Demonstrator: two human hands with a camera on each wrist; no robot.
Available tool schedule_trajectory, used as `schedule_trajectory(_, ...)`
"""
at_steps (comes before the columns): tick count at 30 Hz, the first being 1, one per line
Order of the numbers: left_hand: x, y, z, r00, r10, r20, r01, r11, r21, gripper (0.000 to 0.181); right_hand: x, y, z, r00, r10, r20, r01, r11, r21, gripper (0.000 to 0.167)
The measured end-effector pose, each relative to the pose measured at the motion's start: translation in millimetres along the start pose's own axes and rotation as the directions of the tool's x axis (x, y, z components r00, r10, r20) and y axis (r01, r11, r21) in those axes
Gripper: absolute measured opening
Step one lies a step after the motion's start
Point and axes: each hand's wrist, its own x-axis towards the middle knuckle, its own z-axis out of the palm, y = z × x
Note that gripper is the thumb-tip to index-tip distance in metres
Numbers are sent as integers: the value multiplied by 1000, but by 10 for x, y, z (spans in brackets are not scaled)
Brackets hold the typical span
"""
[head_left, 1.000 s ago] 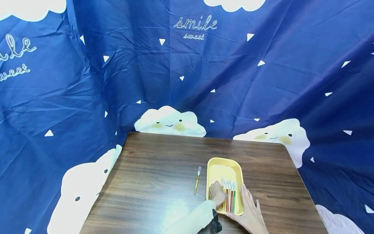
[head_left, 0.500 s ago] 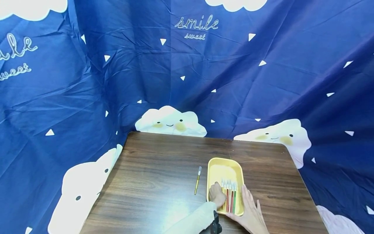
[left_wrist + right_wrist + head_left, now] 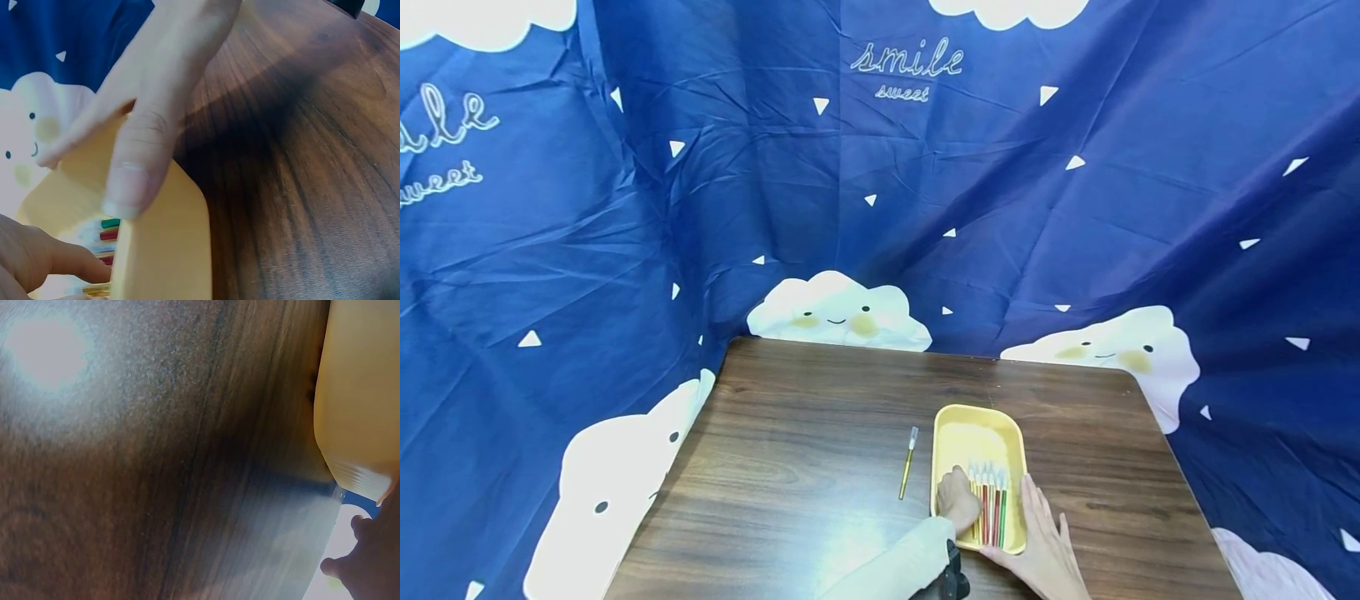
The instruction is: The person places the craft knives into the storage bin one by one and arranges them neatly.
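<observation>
Inside a yellow tray (image 3: 977,425), my left hand (image 3: 957,502) bends over a row of slim pen-like sticks (image 3: 984,510) with pale clear tips, in gold, red and green. In the left wrist view its curled fingers (image 3: 78,262) pinch the end of a gold pen (image 3: 97,290), beside red ones and a green one. At the tray's near right corner my right hand (image 3: 1047,537) holds the tray, thumb (image 3: 134,178) over the rim and fingers along the outer side. The right wrist view catches the tray's outer wall (image 3: 362,394) and some dark fingers (image 3: 350,556), whose hand I cannot tell.
Left of the tray a single gold pen with a clear tip (image 3: 907,464) lies on the brown wooden table (image 3: 797,433). A blue curtain (image 3: 760,183) printed with clouds hangs behind the table. Light glares off the table's front part.
The view shifts very slightly. Both hands stay at the tray, and the pens keep their places.
</observation>
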Motion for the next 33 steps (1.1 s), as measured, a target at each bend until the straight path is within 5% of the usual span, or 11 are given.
schedule_trajectory(13, 71, 85, -223, 995, 98, 1, -98, 993, -71, 37, -5, 17, 3, 1000, 12, 6, -12, 1000, -12, 142)
schedule_trajectory(16, 198, -33, -107, 993, 120, -13, -121, 991, -63, 36, -5, 20, 7, 1000, -2, -6, 2, 1000, -9, 141)
schedule_trajectory(20, 479, -324, 251, 997, 78, -3, -78, 993, -93, 39, -4, 20, 0, 1000, -17, -13, 17, 1000, -6, 141)
schedule_trajectory(24, 632, -502, 402, 997, 81, -8, -81, 991, -110, 40, -1, 16, -11, 1000, -24, -16, 24, 1000, -2, 141)
schedule_trajectory(25, 626, -512, 373, 993, 111, -26, -113, 989, -96, 39, -1, 13, -14, 1000, -25, -17, 25, 1000, -1, 141)
schedule_trajectory(28, 487, -321, -30, 988, 150, -26, -152, 983, -100, 36, -2, 6, -20, 999, -28, -18, 28, 1000, 5, 141)
schedule_trajectory(32, 269, 10, -666, 991, 130, 13, -127, 982, -140, 32, -9, 2, -14, 999, -29, -19, 29, 1000, 6, 140)
schedule_trajectory(33, 258, 32, -732, 992, 124, 16, -121, 983, -138, 32, -11, 2, -9, 999, -29, -19, 30, 1000, 6, 140)
